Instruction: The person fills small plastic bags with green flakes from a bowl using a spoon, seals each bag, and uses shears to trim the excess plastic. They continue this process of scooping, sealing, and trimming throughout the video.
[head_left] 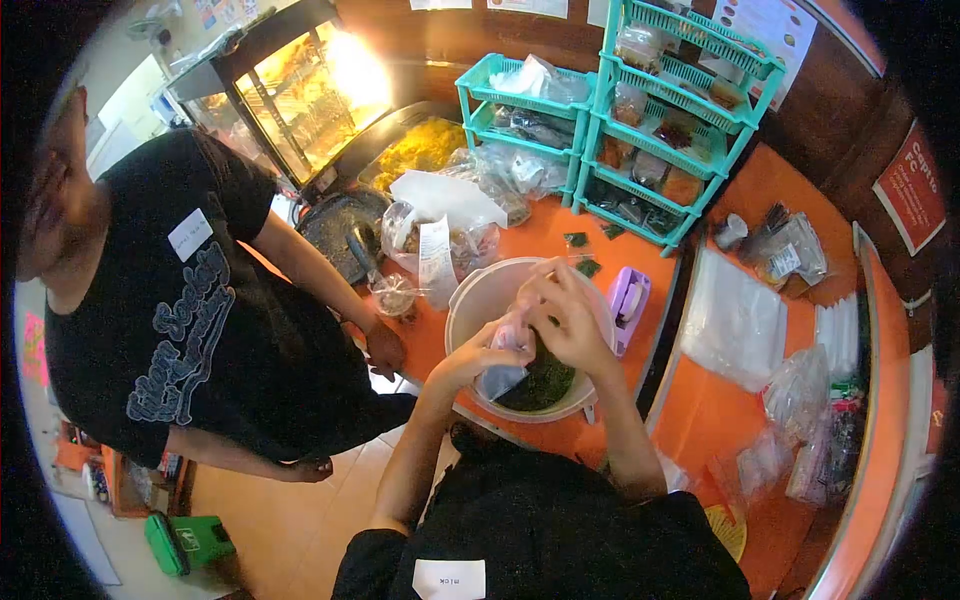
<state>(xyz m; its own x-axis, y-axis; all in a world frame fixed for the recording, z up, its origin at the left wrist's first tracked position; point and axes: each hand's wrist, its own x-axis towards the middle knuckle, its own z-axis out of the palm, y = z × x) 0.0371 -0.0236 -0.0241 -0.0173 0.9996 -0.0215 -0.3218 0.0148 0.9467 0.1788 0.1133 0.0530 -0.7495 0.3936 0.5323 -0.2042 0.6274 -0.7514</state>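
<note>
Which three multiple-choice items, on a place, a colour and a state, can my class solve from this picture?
1. Where is the purple device?
A) right of the white bowl, on the orange counter
B) inside the bowl
C) on the floor

2. What colour are the stacked racks?
A) red
B) teal
C) black

3. How is the small plastic bag?
A) flat on the counter
B) hanging from a rack
C) held over the bowl

Answers:
1 A, it lies beside the bowl's right rim.
2 B, both racks are teal.
3 C, the left hand grips it above the bowl, with the right hand at its top.
</note>
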